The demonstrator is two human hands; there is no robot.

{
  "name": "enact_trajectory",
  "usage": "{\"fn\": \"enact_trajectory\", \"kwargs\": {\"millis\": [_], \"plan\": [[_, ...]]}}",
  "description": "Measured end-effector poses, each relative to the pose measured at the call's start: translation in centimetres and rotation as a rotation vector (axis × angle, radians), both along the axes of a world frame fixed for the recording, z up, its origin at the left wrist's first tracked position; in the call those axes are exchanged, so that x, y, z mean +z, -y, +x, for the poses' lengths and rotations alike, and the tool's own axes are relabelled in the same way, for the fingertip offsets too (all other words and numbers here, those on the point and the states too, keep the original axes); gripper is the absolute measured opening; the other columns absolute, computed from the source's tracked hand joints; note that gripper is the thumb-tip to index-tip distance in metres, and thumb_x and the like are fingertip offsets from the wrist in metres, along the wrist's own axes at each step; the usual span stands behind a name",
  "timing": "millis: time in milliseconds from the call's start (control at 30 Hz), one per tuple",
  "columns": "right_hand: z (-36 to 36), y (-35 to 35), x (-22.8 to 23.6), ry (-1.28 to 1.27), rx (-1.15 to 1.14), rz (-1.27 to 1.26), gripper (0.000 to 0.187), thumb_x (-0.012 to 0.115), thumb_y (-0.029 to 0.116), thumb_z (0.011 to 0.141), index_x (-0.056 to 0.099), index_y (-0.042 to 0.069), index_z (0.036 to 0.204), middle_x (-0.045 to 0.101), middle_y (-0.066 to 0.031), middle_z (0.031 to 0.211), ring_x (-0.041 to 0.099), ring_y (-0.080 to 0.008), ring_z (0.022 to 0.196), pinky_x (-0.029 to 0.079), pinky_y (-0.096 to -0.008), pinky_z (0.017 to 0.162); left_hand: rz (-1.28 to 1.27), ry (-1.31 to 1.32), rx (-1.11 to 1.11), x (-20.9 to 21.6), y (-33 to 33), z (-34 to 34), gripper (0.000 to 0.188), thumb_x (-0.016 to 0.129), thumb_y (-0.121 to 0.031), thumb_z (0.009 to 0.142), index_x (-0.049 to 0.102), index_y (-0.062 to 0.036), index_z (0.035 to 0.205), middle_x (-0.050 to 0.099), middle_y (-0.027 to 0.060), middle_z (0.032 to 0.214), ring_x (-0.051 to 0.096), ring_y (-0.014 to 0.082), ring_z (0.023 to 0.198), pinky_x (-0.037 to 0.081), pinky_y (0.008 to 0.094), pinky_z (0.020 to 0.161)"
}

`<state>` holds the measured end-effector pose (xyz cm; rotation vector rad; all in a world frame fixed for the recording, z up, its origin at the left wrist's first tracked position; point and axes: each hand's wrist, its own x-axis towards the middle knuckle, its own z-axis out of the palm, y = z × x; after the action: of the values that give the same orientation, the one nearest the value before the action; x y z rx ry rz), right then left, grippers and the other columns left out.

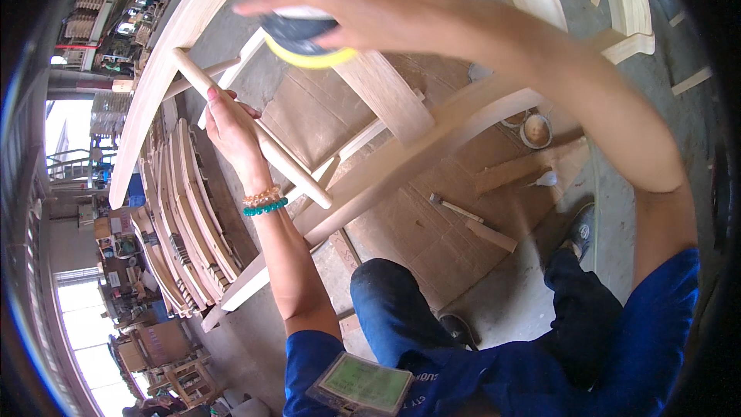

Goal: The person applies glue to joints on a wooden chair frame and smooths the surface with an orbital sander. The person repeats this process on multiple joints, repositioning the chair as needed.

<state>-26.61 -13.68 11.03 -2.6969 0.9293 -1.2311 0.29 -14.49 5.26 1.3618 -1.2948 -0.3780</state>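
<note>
A pale wooden furniture frame stands before me, with a long curved piece (147, 112) at the far left and a broad rail (401, 158) across the middle. My left hand (234, 135) is closed round a round wooden rung (293, 162) of this frame. Beaded bracelets circle that wrist. Above and to the right, my right hand (378, 4) grips a dark sander (297, 40) with a yellow pad edge from over its top. Motion smears the hand and sander. The sander is over the upper part of the frame, beside a flat slat (386, 96); whether it touches wood I cannot tell.
Cardboard (401, 251) covers the floor under the frame. On it lie a hammer (459, 207), a wood offcut (492, 236) and a white-tipped tool (545, 178), near a small bowl (536, 131). Curved wooden parts (185, 208) are stacked at left; another frame (625, 0) stands far right.
</note>
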Motion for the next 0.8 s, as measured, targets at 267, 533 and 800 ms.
{"fn": "enact_trajectory", "kwargs": {"millis": [267, 533, 800], "plan": [[1.4, 1.1, -1.0, 0.034, -0.149, -0.107, 0.054, 0.073, 0.016, 0.075, 0.055, 0.025, 0.126, 0.054, -0.0248, 0.109, 0.064, -0.0261, 0.076, 0.055, -0.0331, 0.062, -0.013, -0.044, -0.018, 0.0, 0.3, -0.2, 0.047, 0.042, -0.044, 0.096, 0.055, -0.0004, 0.086, 0.05, 0.0068, 0.055, 0.05, 0.0139, 0.049, 0.043, 0.0275, 0.052], [0.1, -3.6, -5.8, -0.074, -0.158, -0.164, 0.078, 0.081, 0.012, 0.062, 0.051, 0.042, 0.128, 0.056, -0.006, 0.098, 0.062, -0.0191, 0.085, 0.056, -0.0335, 0.072, 0.003, 0.021, 0.024, 0.1, 0.6, 0.2, 0.048, 0.042, -0.044, 0.096, 0.056, 0.002, 0.087, 0.052, 0.0077, 0.056, 0.052, 0.015, 0.051, 0.045, 0.0281, 0.053], [-2.2, -1.0, -0.6, -0.09, -0.101, 0.268, 0.057, 0.067, 0.014, 0.082, 0.044, 0.012, 0.134, 0.049, -0.0329, 0.108, 0.064, -0.0305, 0.073, 0.055, -0.0337, 0.061, 0.053, 0.034, 0.016, 0.1, 1.0, 1.3, 0.05, 0.038, -0.044, 0.097, 0.058, 0.0018, 0.094, 0.054, 0.008, 0.058, 0.054, 0.0166, 0.054, 0.042, 0.0268, 0.058]]}}
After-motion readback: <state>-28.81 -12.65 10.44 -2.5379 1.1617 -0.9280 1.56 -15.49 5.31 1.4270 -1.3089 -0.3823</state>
